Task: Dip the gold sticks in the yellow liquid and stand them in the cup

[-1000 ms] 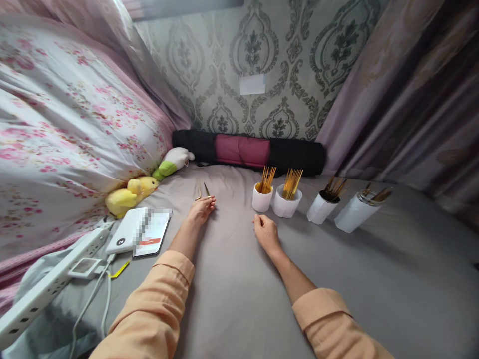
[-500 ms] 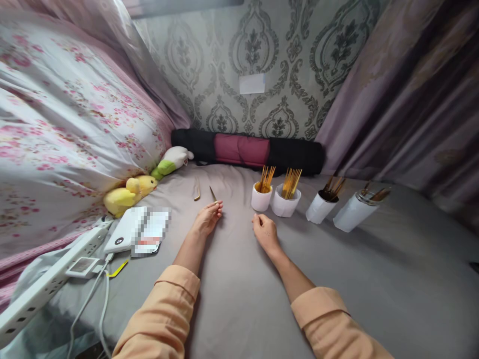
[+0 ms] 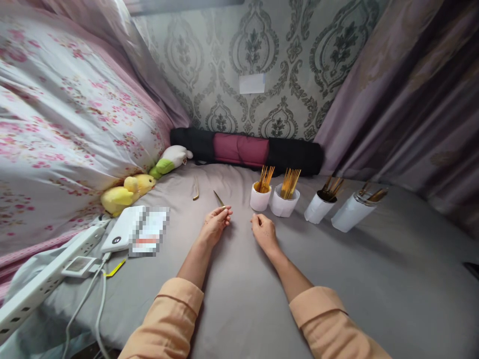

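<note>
My left hand (image 3: 215,227) pinches a slim, pointed, dark metal tool (image 3: 219,198) near its lower end, the tip slanting up and away to the left. Too little of the tool shows to tell its kind. To its left, a thin bent stick with a hooked end (image 3: 196,192) lies on the grey sheet (image 3: 239,289). My right hand (image 3: 265,232) rests closed on the sheet, fingers curled; what is in them, if anything, is hidden. Just beyond it stands a white-wrapped cup (image 3: 260,200) of thin yellow-brown sticks, beside a second such cup (image 3: 284,205).
Farther right, a white-wrapped container (image 3: 320,209) and a tilted white jar (image 3: 352,214) hold darker sticks. At left are a power strip (image 3: 45,284), a white power bank (image 3: 121,229), cables and plush toys (image 3: 119,197). A black and maroon roll (image 3: 241,149) lies by the wall.
My left hand has moved a little to the right and nearer to me, carrying the pointed tool. My right hand stays in place, closed.
</note>
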`<state>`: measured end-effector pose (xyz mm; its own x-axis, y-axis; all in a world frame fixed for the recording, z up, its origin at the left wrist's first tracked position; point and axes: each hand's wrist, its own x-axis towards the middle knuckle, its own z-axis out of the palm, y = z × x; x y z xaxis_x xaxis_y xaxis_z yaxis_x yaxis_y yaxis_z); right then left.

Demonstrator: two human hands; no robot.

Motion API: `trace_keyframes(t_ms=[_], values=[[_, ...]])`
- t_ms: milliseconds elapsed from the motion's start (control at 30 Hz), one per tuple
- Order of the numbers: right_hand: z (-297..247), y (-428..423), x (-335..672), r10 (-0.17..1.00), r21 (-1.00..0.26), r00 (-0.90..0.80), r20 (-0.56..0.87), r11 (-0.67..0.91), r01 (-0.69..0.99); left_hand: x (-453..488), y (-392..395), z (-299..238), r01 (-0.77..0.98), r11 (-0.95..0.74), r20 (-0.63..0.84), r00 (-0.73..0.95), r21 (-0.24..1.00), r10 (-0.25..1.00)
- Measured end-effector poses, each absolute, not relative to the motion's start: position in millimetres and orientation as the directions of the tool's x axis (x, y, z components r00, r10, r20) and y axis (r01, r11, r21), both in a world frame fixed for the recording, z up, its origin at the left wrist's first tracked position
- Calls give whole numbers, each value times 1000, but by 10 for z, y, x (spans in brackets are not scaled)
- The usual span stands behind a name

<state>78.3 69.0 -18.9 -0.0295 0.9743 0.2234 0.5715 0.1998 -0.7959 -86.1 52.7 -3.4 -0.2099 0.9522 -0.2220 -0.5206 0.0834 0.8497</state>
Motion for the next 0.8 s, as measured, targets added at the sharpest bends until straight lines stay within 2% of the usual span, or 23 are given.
trace_keyframes(t_ms=[367, 800], values=[[-201, 699, 787, 976, -813, -39, 216, 202, 546, -638, 343, -25, -407, 91, -186, -200, 909, 962], [-186, 692, 802, 979, -850, -68, 194, 203, 486, -508, 247, -58, -70, 5, -25, -286, 998, 958]])
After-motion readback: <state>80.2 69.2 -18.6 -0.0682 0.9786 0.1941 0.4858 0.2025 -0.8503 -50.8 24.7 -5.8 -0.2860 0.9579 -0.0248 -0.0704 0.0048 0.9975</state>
